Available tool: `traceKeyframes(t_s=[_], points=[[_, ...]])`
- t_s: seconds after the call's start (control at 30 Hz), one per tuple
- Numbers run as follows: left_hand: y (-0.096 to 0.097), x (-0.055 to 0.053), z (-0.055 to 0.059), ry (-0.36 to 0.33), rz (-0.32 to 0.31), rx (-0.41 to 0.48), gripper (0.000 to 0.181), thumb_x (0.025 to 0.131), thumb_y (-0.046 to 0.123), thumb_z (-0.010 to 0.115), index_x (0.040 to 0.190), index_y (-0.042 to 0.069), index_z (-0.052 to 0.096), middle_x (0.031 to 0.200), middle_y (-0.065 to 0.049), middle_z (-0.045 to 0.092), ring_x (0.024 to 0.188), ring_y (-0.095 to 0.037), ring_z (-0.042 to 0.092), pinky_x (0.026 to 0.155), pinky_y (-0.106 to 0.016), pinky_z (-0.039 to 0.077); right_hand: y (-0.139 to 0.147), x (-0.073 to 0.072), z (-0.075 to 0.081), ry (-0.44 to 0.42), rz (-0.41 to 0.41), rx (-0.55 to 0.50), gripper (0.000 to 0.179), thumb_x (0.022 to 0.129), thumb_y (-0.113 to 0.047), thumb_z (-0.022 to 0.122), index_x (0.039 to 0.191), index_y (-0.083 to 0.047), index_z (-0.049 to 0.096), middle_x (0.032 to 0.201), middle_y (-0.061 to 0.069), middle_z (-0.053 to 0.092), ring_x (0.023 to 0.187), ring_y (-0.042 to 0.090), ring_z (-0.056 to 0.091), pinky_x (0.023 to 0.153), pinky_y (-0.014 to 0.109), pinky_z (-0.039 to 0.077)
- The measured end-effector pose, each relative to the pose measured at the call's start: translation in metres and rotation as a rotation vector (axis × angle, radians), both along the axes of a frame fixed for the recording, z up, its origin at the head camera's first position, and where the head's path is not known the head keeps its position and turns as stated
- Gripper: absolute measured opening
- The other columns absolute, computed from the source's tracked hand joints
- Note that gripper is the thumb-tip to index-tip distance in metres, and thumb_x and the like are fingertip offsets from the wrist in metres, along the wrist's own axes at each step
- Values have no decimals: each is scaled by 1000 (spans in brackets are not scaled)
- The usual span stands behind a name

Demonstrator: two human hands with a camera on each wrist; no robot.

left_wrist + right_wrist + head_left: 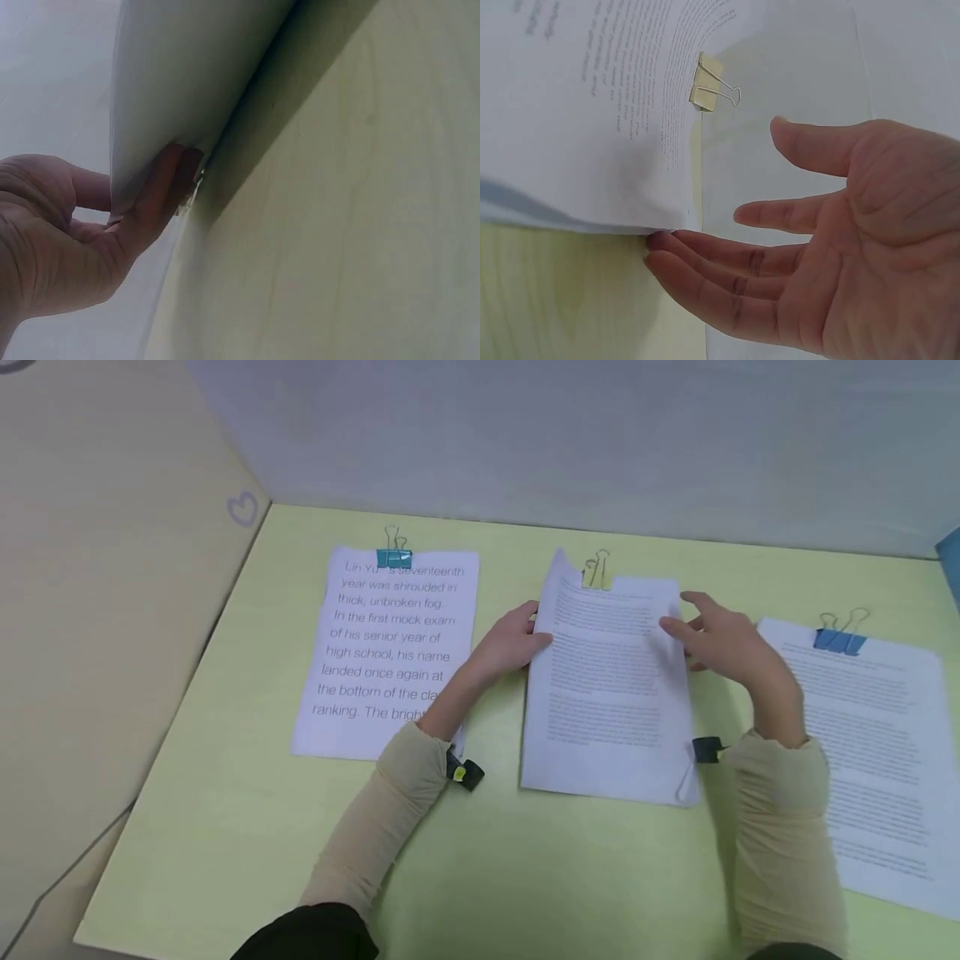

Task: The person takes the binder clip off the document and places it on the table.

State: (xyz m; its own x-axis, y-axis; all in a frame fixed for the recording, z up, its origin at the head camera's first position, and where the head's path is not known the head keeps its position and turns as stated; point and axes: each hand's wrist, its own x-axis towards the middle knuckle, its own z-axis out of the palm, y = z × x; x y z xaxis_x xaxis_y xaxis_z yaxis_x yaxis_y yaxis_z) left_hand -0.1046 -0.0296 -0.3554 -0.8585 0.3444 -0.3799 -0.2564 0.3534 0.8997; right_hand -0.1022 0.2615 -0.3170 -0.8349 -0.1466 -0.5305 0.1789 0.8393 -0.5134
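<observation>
A stack of printed sheets (607, 768) with a yellow binder clip (597, 572) at its top lies in the middle of the table. My left hand (506, 643) holds its left edge, thumb on the top page and fingers beneath; the left wrist view shows the sheets' lifted underside (187, 67) above these fingers. The stack's upper left corner bends upward. At the right edge is my right hand (727, 643). In the right wrist view its lower fingertips touch the paper's edge from below, while the thumb and index finger stand apart from the page.
To the left lies a large-print sheet (382, 652) with a teal binder clip (393, 558). Another printed stack (877, 760) with a blue binder clip (840, 641) lies at the right, partly behind my right arm. A pale wall (570, 443) rises behind the yellow-green table (225, 827).
</observation>
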Motion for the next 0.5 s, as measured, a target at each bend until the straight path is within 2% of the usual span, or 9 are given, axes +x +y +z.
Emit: traceKeyframes(t_s=[0.1, 0.2, 0.3, 0.5], points=[[0, 1, -1, 41, 30, 15, 41, 103, 6, 52, 144, 4, 51, 109, -15, 73, 80, -21, 70, 67, -27, 52, 2, 1, 2, 43, 15, -10, 84, 109, -51, 42, 164, 1, 6, 146, 41, 41, 115, 53, 60, 100, 68, 42], [-4, 3, -2, 58, 68, 43, 41, 102, 4, 52, 142, 6, 55, 103, -14, 73, 77, -21, 71, 64, -28, 54, 0, 2, 1, 139, -3, -51, 80, 109, -51, 40, 163, 2, 14, 148, 38, 42, 127, 53, 51, 103, 67, 40], [-7, 5, 1, 76, 88, 73, 41, 101, 3, 52, 142, 7, 57, 100, -14, 74, 75, -22, 71, 62, -29, 55, -3, 2, 2, 273, -76, -105, 74, 110, -48, 42, 161, 2, 26, 149, 35, 45, 137, 51, 43, 108, 65, 37], [-2, 5, 6, 89, 79, 153, 40, 103, 3, 51, 142, 7, 57, 99, -15, 73, 73, -23, 71, 59, -30, 56, -6, 5, 8, 496, -253, -196, 60, 110, -39, 47, 153, 2, 42, 147, 26, 52, 139, 41, 46, 112, 56, 39]])
